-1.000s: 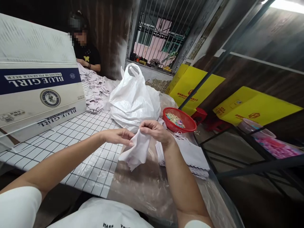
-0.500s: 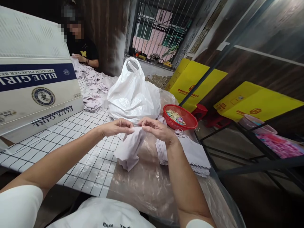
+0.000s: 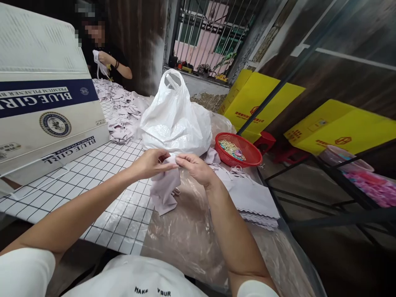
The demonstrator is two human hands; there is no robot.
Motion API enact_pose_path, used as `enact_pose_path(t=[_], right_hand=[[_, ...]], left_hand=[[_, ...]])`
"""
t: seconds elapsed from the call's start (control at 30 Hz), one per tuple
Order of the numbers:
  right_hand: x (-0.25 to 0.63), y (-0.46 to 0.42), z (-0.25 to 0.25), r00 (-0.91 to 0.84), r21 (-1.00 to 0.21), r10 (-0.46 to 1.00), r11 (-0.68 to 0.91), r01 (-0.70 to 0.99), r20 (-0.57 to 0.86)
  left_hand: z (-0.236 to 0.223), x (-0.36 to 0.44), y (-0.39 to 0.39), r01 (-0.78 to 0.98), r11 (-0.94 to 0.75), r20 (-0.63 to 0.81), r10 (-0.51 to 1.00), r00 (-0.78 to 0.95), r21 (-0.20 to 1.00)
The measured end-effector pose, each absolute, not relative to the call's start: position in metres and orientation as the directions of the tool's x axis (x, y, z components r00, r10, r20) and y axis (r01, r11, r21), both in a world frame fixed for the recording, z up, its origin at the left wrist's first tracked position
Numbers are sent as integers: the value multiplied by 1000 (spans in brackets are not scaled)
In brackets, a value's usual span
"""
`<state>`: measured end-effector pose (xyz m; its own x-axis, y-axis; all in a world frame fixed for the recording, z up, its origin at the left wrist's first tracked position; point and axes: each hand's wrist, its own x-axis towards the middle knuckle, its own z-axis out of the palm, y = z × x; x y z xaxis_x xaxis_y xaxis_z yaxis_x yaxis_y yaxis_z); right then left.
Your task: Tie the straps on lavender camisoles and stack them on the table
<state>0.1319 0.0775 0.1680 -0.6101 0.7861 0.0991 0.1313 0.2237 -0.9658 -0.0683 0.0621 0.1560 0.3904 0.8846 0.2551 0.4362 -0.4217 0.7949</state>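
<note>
Above the near part of the table, a pale lilac fabric piece (image 3: 164, 192) hangs from my fingers. Its top edge is pinched between the thumb and fingers of my left hand (image 3: 151, 165). My right hand (image 3: 197, 168) grips the same edge with its fingertips, close beside the left. A small thin loop shows by the cloth's right side. To the right of my right forearm lies a neat stack of pale lilac fabric pieces (image 3: 255, 198) with wavy edges. Just beyond my hands stands a knotted-looking white plastic bag (image 3: 176, 123).
A red basket (image 3: 256, 156) holding small coloured pieces sits at the table's right edge. Left stands a large cardboard box (image 3: 27, 123). A loose fabric pile (image 3: 122, 111) lies before a co-worker (image 3: 111, 62). Clear plastic sheeting (image 3: 185, 243) covers part of the grid-patterned table (image 3: 108, 214).
Both hands have shifted slightly left with the cloth, and the left hand has turned, its fingers folding over the edge. The co-worker has raised a piece of fabric.
</note>
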Motion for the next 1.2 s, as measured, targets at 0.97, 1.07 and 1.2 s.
enact_pose_path(t=[0.97, 1.07, 1.2], right_hand=[[166, 44, 151, -762, -977, 647, 154, 147, -13], [189, 33, 154, -729, -948, 684, 220, 230, -18], [217, 27, 164, -596, -928, 800, 271, 258, 68]], left_hand=[[219, -92, 61, 664, -576, 717, 692, 84, 477], [241, -112, 59, 632, -548, 760, 642, -102, 548], [237, -131, 70, 561, -596, 773, 620, -134, 575]])
